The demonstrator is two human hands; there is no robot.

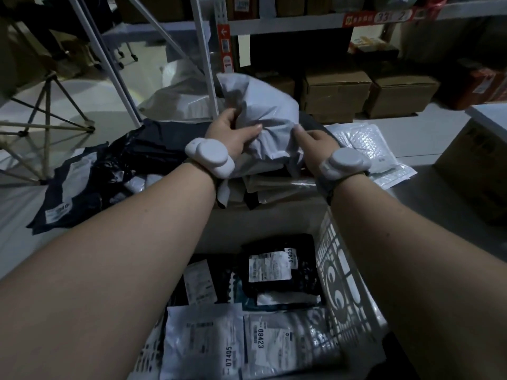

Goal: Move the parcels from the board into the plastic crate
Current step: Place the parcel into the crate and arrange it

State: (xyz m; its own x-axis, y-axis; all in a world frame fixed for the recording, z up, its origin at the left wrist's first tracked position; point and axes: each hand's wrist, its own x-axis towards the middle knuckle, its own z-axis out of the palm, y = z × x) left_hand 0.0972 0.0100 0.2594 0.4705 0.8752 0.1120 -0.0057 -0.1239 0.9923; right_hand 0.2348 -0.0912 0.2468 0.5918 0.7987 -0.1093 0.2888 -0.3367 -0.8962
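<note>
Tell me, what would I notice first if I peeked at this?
Two hands, left and right, grip a puffy white parcel in the middle, above a pile of more parcels. Below, between the arms, sits a white crate already holding labelled parcels.

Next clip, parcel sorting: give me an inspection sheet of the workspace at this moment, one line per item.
Surface: pale board, dim light, parcels spread across it.
Job's things: grey parcel lifted above the pile; black parcel and bubble mailer lie on the board; white crate below holds labelled parcels, one marked 07405.
Clutter: flat parcels stacked under the grey one.
Grippers: left hand grips the grey parcel's left side; right hand pinches its right edge; a white wrist device on each arm.
Cables: nothing seen.
Surroundings: metal shelving with cardboard boxes on the floor, a wire-frame stand to the left.
</note>
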